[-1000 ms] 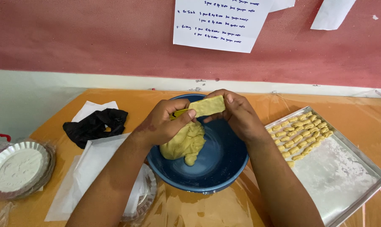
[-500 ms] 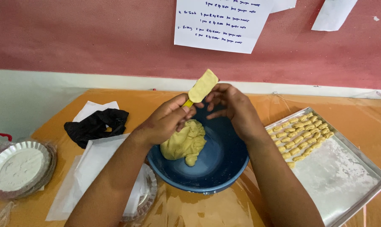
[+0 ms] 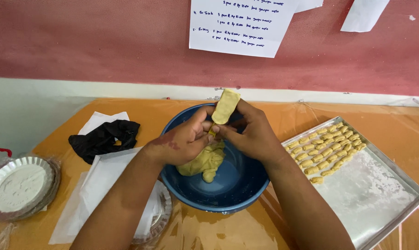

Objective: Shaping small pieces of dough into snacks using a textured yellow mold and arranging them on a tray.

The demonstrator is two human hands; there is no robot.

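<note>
Head view: I see the orange surface [image 3: 126,109], a floured tray [image 3: 376,194] right of my hands, the blue bowl [image 3: 237,194] beneath. Left hand [image 3: 184,143] and right hand [image 3: 251,136] pinch a dough strip [image 3: 225,105] upright; shaping, I judge, needs gentle rolling.

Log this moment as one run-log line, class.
left hand + right hand: pinch dough strip | over blue bowl | dough lump inside | tray right

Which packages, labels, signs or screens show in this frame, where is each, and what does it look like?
Handwritten sheet: pinned on the red wall above the blue bowl, white rectangle with dark lines of writing, top cut off.
Second paper: upper right on the same wall, white, no writing visible, partly cropped.
No packages or screens visible.
</note>
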